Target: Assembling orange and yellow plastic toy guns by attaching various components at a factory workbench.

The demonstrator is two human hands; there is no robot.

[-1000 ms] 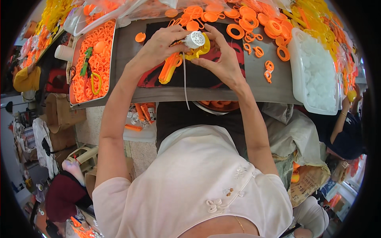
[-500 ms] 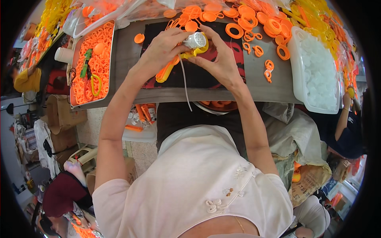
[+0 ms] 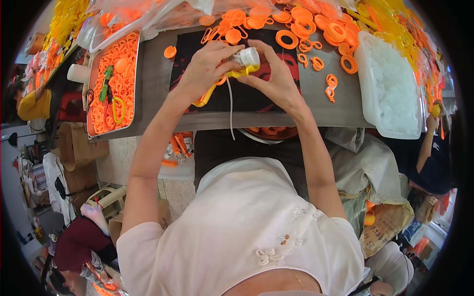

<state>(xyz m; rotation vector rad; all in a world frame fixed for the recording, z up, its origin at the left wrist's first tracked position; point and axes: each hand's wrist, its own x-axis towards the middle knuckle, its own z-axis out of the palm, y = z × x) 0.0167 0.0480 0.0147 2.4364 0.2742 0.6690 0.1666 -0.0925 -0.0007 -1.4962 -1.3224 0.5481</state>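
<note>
My left hand (image 3: 205,69) and my right hand (image 3: 276,79) meet over a black mat with a red pattern (image 3: 256,101) on the grey table. Between the fingertips sits a small white spool (image 3: 248,56), and a white cord (image 3: 230,116) hangs from it past the table edge. My right fingers wrap the spool's right side and my left thumb touches its left side. Under the spool is a yellow plastic piece (image 3: 245,73). An orange and yellow plastic strip (image 3: 205,98) sticks out below my left palm, gripped by that hand.
A metal tray of orange rings (image 3: 94,106) lies at the left. A white tub of pale parts (image 3: 368,106) stands at the right. Orange rings (image 3: 306,27) are heaped beyond the mat. A metal bowl (image 3: 266,134) sits below the table edge. Another person's arm (image 3: 428,143) is at far right.
Both hands stay together on the spool and have shifted slightly toward me. The orange strip has swung further under my left palm, showing less of itself.
</note>
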